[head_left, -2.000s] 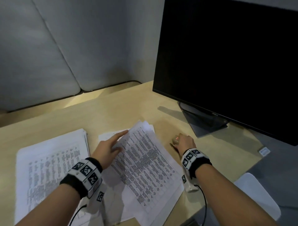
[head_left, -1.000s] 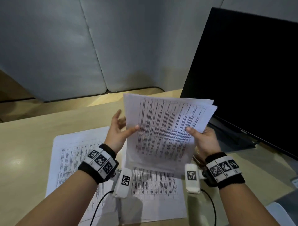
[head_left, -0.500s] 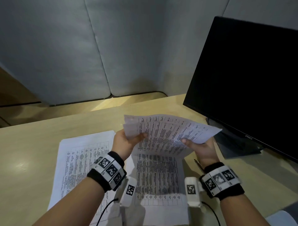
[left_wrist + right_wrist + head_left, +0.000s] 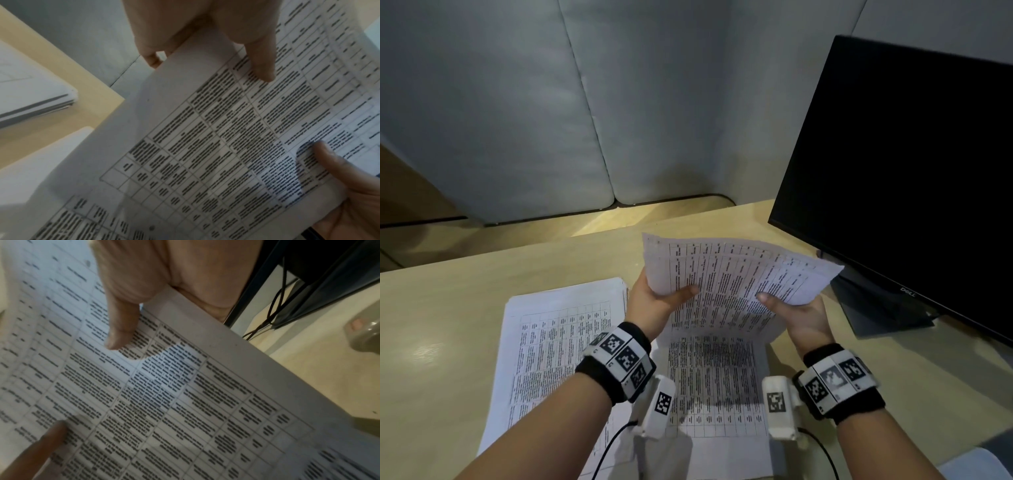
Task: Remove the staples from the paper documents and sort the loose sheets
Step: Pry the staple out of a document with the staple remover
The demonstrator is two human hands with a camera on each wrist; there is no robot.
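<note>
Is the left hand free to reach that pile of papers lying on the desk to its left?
Probably not yet: the left hand grips the held sheets together with the right hand. Nothing lies between it and the pile.

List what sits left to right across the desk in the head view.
Left stack of printed sheets → left hand → held sheets → right hand → monitor.
</note>
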